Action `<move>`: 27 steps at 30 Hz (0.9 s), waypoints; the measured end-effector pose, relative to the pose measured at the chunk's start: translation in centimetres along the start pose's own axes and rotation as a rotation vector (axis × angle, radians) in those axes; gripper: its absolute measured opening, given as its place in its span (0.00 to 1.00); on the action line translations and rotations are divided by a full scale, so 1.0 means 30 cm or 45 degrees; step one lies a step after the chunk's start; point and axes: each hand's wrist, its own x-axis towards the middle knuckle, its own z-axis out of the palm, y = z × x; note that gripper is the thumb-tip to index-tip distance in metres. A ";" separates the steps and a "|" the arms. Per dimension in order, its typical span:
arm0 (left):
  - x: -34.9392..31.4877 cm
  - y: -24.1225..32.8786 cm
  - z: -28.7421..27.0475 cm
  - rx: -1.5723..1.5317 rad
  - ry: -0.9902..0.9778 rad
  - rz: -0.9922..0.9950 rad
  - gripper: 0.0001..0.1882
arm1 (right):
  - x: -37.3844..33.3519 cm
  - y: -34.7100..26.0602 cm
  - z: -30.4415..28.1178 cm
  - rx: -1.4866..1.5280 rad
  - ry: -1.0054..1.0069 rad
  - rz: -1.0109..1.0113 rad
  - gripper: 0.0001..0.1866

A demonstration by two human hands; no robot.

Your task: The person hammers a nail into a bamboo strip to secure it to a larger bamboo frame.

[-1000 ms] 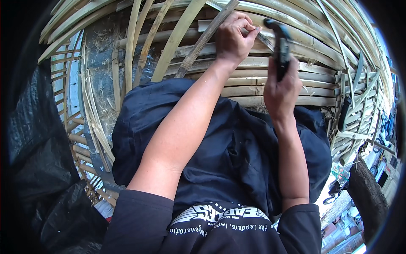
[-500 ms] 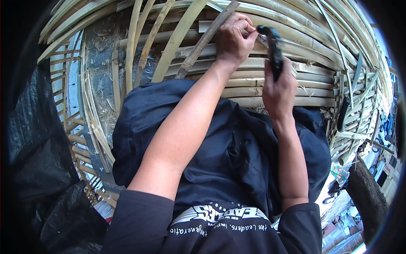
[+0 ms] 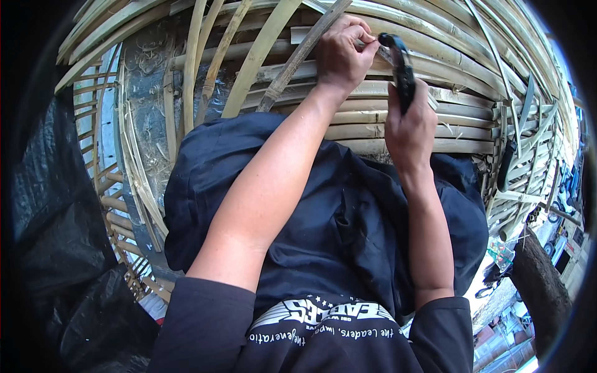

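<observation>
My right hand (image 3: 411,129) is wrapped round a black hammer (image 3: 404,73), whose head is just to the right of my left fingertips. My left hand (image 3: 344,57) is closed in a pinch over the bamboo slats (image 3: 429,65). Whatever it pinches is too small to make out, and its lower fingers are partly hidden. A weathered narrow bamboo strip (image 3: 297,59) runs slantwise beside the left hand, passing behind its knuckles. Dark cloth (image 3: 323,205) covers my lap below both forearms.
Several long bamboo strips (image 3: 256,62) lie slantwise at the left. A knife-like blade with a dark handle (image 3: 507,166) rests on the slats at the right. Black plastic sheeting (image 3: 56,205) hangs at far left; a thick wooden post (image 3: 540,289) stands at lower right.
The hammer, smeared by motion before, now shows more sharply, its head slightly higher. My right hand has risen a little; my left hand keeps its pinch in nearly the same place.
</observation>
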 end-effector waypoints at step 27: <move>0.015 0.003 0.003 0.077 0.007 0.123 0.08 | 0.000 -0.003 0.002 0.115 0.226 -0.072 0.14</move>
